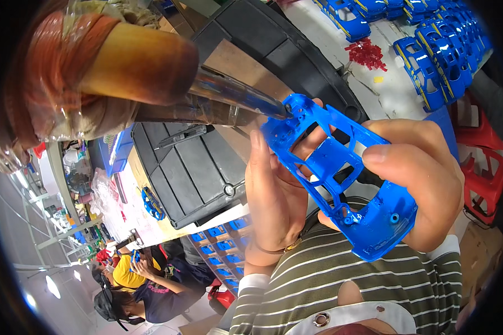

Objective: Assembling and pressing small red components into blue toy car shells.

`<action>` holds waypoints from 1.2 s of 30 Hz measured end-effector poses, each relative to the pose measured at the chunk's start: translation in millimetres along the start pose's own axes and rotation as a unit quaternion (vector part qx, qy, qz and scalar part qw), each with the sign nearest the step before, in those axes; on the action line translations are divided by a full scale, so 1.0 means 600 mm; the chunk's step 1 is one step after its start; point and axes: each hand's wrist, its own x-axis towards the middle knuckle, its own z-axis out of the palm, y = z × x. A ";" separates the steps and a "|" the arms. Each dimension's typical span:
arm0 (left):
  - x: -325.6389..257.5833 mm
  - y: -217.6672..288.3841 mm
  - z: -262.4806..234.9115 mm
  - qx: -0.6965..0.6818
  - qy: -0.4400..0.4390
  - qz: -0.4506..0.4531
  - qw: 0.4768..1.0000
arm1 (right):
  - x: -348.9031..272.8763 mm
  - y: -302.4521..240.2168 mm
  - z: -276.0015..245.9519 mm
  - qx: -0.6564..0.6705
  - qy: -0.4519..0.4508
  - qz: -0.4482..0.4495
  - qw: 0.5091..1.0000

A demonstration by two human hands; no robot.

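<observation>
Both my hands hold a blue plastic toy car body shell [335, 159], its hollow inside turned up toward me. My left hand [271, 195] is closed on its left edge, thumb up near the far end. Round the right side wraps my right hand [425, 178], with its thumb on the frame by a window opening. A metal rod [237, 94] from a tool with a brown-orange handle [142, 64], bound in tape, reaches the shell's far end near a small post. The tip appears to touch there, though the exact contact is hard to see. Some fingers are hidden behind the shell.
A black ribbed plastic case [190, 178] lies beneath the tool. Rows of blue car shells [439, 56] and a pile of red pieces [368, 54] are at far right. Red stools [480, 167] stand right. A tray of blue parts [223, 245] and co-workers [162, 296] are at lower left.
</observation>
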 end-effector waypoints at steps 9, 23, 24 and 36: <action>-0.015 -0.031 -0.028 -0.053 -0.125 -0.045 0.990 | -0.036 -0.020 -0.021 0.012 -0.036 0.041 0.998; -0.063 -0.045 -0.051 -0.060 -0.164 -0.026 0.984 | -0.075 -0.064 -0.022 -0.052 -0.047 -0.039 0.997; -0.065 -0.043 -0.049 -0.061 -0.164 -0.027 0.984 | -0.076 -0.066 -0.022 -0.052 -0.046 -0.037 0.997; -0.053 -0.042 -0.052 -0.052 -0.144 -0.034 0.988 | -0.065 -0.063 -0.019 -0.019 -0.062 -0.006 0.998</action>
